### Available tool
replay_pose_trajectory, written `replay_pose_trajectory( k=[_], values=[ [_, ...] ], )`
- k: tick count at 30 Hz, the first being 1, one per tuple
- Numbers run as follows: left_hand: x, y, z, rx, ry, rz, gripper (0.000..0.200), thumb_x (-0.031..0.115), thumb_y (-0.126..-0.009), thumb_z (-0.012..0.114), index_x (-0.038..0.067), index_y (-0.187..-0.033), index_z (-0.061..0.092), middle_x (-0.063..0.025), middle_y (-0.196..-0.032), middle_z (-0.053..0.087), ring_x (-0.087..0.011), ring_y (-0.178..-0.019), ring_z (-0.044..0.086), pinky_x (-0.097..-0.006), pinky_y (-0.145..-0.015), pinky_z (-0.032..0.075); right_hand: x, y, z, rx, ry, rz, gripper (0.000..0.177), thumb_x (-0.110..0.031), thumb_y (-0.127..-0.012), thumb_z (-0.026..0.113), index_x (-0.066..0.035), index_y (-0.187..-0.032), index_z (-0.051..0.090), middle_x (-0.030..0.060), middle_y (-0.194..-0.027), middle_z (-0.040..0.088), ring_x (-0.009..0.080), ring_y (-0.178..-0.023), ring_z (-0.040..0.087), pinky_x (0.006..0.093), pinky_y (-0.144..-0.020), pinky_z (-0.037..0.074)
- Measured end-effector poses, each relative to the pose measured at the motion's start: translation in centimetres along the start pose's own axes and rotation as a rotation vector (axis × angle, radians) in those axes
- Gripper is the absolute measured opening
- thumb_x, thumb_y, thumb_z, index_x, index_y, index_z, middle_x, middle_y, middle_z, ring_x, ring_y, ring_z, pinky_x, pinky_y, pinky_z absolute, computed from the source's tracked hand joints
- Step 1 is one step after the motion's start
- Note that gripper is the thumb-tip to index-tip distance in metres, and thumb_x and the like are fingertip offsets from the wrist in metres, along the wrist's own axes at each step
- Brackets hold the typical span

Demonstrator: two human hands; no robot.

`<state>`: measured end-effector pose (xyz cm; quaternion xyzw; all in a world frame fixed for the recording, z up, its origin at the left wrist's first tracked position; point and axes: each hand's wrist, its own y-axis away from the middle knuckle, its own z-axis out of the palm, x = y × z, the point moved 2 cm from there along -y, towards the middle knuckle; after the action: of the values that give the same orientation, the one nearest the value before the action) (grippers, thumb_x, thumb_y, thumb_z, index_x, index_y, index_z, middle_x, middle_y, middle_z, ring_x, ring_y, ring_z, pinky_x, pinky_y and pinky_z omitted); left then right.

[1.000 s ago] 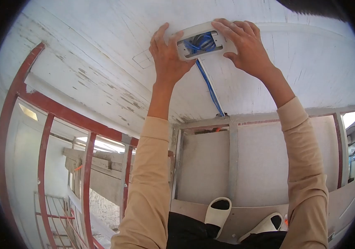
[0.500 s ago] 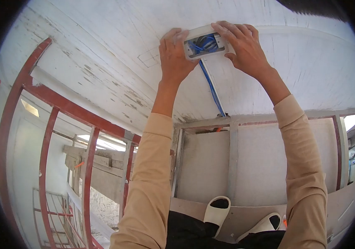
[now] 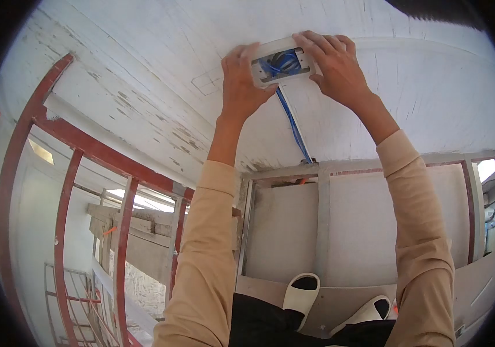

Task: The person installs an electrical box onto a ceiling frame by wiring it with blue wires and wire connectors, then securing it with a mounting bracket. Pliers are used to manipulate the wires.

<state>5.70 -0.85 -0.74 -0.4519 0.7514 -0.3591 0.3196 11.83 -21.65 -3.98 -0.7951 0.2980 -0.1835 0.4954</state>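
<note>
A white rectangular electrical box (image 3: 285,80) lies against the white board surface, its open face toward me. Coiled blue wires (image 3: 285,62) and some darker ones fill its inside. My left hand (image 3: 240,84) grips the left end, thumb at the lower edge and fingers over the top corner. Around the right end, my right hand (image 3: 337,69) is closed, with fingertips on the top edge and the thumb by the lower right corner. From beneath the box, a run of blue wire (image 3: 295,124) leads along a narrow white strip to a hole near the frame.
Red metal bars (image 3: 65,231) form a frame on the left, with wooden planks (image 3: 137,222) beyond. Below are a grey metal frame post (image 3: 324,225) and pale panels (image 3: 363,225). My feet in white slippers (image 3: 302,301) are at the bottom. Pencil lines mark the board left of the box.
Both hands and the box have shifted very slightly to the left in view. The grip on the box looks the same.
</note>
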Motion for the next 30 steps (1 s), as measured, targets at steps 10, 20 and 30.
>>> replay_pose_trajectory(
  k=[10,20,30],
  values=[
    [0.8,-0.2,0.7,-0.001,-0.111,-0.092,0.096,0.017,-0.054,0.095,0.013,-0.138,0.047,-0.0112,-0.134,0.045,-0.0359,-0.124,0.043,-0.0464,-0.096,0.051,-0.5,-0.3,1.0,0.018,0.102,0.017,0.077,0.003,-0.078,0.072,-0.021,-0.146,0.045,0.0029,-0.144,0.052,0.0266,-0.128,0.052,0.0509,-0.113,0.031],
    [1.1,0.3,-1.5,-0.097,0.034,-0.015,0.109,0.016,-0.057,0.094,0.014,-0.148,0.034,-0.0124,-0.142,0.043,-0.0367,-0.126,0.044,-0.0477,-0.106,0.045,-0.2,0.0,0.4,0.011,0.048,0.001,0.07,0.003,-0.08,0.069,-0.019,-0.143,0.047,0.0034,-0.145,0.052,0.0258,-0.128,0.053,0.0509,-0.113,0.031],
    [-2.5,3.6,-2.6,-0.102,0.64,-0.511,0.072,0.038,-0.082,0.081,0.009,-0.14,0.05,-0.0142,-0.139,0.05,-0.0271,-0.126,0.05,-0.0412,-0.098,0.049,0.2,0.6,-0.7,0.045,0.027,-0.193,0.072,0.007,-0.079,0.066,-0.019,-0.143,0.045,0.0011,-0.149,0.05,0.0256,-0.127,0.053,0.0494,-0.113,0.031]
  ],
)
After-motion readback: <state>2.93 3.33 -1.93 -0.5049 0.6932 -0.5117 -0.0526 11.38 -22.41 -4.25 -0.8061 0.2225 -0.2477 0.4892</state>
